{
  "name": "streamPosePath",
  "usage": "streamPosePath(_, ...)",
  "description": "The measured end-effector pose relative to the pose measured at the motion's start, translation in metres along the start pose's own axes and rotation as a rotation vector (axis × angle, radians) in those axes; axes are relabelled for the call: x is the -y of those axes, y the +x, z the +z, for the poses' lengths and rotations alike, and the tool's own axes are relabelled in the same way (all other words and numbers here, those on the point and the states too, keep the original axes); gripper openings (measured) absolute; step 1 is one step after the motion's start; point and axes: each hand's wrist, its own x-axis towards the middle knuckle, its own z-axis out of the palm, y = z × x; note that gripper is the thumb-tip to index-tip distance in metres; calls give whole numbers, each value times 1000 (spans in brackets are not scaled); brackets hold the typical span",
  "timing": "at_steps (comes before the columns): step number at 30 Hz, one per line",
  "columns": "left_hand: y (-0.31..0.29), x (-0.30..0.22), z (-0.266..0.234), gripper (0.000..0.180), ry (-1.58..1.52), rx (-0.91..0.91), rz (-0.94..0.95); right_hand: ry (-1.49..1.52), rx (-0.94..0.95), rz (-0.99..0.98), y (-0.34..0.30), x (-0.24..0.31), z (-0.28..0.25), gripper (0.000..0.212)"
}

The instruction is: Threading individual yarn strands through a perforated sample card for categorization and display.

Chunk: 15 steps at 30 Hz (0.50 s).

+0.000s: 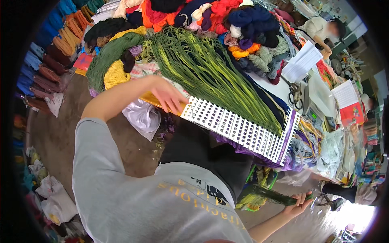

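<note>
Wearing a grey shirt, nearest the camera. Holding the left hand loosely spread at the left end of white perforated strips, below far green yarn strands; cannot tell whether touching. Gripping a dark green hank in the right hand, near right.

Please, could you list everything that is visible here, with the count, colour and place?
Table: one, white, centre
Cards: several, white with holes, table's near edge
Strands: many, green and yellow-green, fanned beyond the cards
Held hank: one, dark green, lower right
Yarn heap: one, many colours, table's far side
Scissors: one pair, dark, right of the strands
Papers: several, white, right
Bag: one, lilac, left, beside the table
Stored hanks: many, blue, orange and brown, far left
Co-worker: one, pale top, upper right
Remaining clutter: too unclear to count
Shirt: one, grey, bottom
Left hand: one, bare, by the cards' left end
Right hand: one, bare, gripping the held hank
</note>
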Motion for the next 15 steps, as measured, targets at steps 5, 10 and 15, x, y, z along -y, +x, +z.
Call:
streamPosePath(5,-112,-17,-100,42,195,-1482,112,-54,-82,-62,-8,1,12,35)
streamPosePath(10,-142,-15,-165,32,698,-1895,363,-51,-109,-59,-10,-3,11,34)
streamPosePath(15,-85,-19,-120,30,441,-1802,371,-111,-114,-61,-7,3,2,34)
